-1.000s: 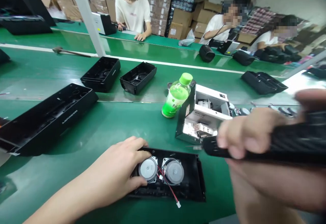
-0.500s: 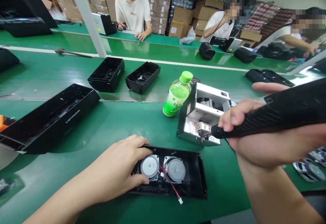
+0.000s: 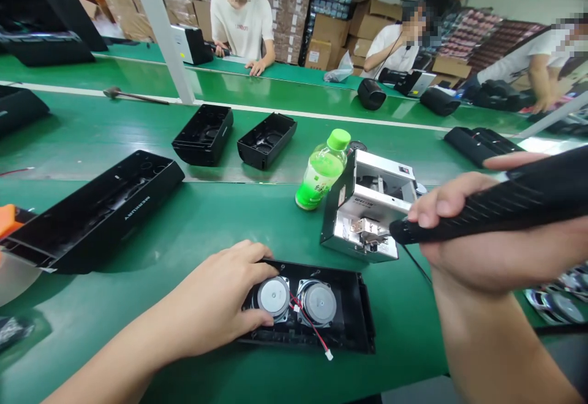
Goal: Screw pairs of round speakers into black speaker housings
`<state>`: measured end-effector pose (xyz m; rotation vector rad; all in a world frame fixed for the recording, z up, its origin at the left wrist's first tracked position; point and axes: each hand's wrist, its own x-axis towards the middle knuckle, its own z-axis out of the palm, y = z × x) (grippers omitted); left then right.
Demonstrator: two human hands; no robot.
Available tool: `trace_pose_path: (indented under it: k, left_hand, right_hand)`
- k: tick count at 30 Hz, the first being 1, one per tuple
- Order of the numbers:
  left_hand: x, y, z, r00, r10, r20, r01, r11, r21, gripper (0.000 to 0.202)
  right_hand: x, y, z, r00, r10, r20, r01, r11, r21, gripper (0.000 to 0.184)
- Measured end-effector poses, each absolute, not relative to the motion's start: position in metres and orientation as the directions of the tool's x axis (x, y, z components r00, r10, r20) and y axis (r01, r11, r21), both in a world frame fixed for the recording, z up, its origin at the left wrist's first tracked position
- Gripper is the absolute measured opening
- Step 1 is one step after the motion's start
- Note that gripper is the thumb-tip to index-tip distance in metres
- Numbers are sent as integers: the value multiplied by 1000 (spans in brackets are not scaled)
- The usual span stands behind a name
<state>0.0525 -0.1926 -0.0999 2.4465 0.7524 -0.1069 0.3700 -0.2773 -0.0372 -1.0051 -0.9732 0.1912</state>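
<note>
A black speaker housing [image 3: 349, 306] lies open side up in front of me. Inside it sit two round speakers, a left one [image 3: 274, 297] and a right one [image 3: 320, 305], with a red-and-black wire [image 3: 316, 332] trailing over the near edge. My left hand [image 3: 229, 297] grips the housing's left end, fingers over the far wall and thumb by the left speaker. Raised at the right, my right hand [image 3: 478, 251] is wrapped around a black electric screwdriver [image 3: 519, 199]. Its nose points left at the front of a silver screw feeder [image 3: 367, 208]; the bit's exact contact is hard to make out.
A green-capped drink bottle [image 3: 321, 171] stands left of the feeder. Black housings [image 3: 204, 134] rest on the conveyor beyond, and a long one [image 3: 101, 214] lies at left. Loose speakers [image 3: 554, 306] are at far right. Several co-workers sit across the line.
The screwdriver in my right hand has drawn slightly right, away from the feeder. Housings on the conveyor have shifted right. My left hand stays on the speaker housing.
</note>
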Motion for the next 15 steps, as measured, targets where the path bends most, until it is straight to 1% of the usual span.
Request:
trace_pose_path:
  k: [2, 4, 11, 15]
  left_hand:
    - [52, -193, -100, 839, 493, -229, 536, -681, 499, 40]
    - [52, -193, -100, 842, 491, -221, 530, -685, 499, 40]
    - [51, -193, -102, 839, 494, -227, 535, -677, 506, 42]
    - [51, -193, -102, 843, 489, -224, 530, -684, 502, 41]
  right_hand:
    - [370, -269, -38, 546, 565, 619, 329, 535, -778, 82]
    - [369, -265, -40, 561, 581, 590, 318, 507, -801, 83]
    - [364, -266, -38, 588, 552, 591, 353, 482, -802, 90]
    - [364, -264, -39, 585, 536, 609, 369, 493, -788, 86]
